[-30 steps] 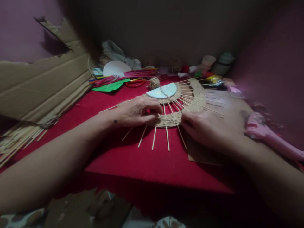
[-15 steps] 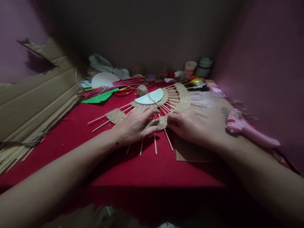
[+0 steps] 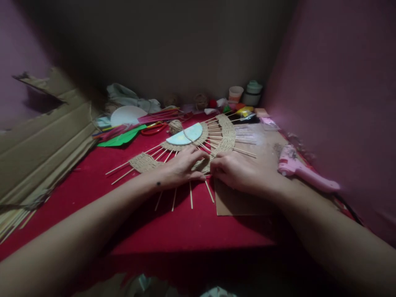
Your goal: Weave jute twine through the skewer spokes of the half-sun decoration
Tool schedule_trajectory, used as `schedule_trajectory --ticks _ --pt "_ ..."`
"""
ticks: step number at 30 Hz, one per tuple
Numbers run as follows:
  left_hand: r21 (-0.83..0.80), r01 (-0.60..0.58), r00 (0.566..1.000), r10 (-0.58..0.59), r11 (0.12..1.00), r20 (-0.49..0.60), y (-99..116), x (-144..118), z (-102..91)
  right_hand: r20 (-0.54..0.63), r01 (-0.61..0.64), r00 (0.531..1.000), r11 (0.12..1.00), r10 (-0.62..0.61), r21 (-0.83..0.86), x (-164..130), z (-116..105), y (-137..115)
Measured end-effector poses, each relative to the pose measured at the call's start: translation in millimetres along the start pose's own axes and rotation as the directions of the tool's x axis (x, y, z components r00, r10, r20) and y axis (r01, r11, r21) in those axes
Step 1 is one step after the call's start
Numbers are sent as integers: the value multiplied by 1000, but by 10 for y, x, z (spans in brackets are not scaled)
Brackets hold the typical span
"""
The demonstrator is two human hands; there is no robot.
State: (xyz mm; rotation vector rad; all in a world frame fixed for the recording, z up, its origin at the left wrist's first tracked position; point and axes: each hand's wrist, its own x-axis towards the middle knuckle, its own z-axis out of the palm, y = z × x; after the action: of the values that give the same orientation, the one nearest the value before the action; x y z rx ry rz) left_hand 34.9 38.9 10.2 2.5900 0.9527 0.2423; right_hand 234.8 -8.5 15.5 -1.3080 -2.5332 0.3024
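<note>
A red cloth-covered table (image 3: 192, 222) fills a dim corner between a dark back wall and a pink side wall (image 3: 334, 82), with torn cardboard (image 3: 40, 140) leaning at the left. At the back edge stand a small cup (image 3: 235, 93) and a lidded jar (image 3: 253, 93); their contents cannot be made out. Mid-table lies a half-round woven piece (image 3: 224, 132) of twine on wooden sticks. The left hand (image 3: 181, 167) presses flat on it, fingers spread, while the right hand (image 3: 236, 171) pinches its woven edge. A pink glue gun (image 3: 301, 171) rests just right.
</note>
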Motion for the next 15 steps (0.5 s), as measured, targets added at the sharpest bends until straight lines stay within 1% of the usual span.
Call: schedule_trajectory --ticks 3,8,11,15 --pt "-109 2 998 -8 994 -56 -15 -64 58 -21 -18 1000 999 17 -33 -84 -24 76" --pt "-131 27 997 -36 991 -65 2 -126 75 -26 13 1000 999 -14 -42 -189 -88 154" --pt "-125 12 998 -21 992 -67 -17 -127 72 32 36 999 999 -35 -24 -250 -127 128" --pt "-116 -5 997 -3 993 -71 -63 -137 88 96 85 992 996 -80 -42 -360 -180 65"
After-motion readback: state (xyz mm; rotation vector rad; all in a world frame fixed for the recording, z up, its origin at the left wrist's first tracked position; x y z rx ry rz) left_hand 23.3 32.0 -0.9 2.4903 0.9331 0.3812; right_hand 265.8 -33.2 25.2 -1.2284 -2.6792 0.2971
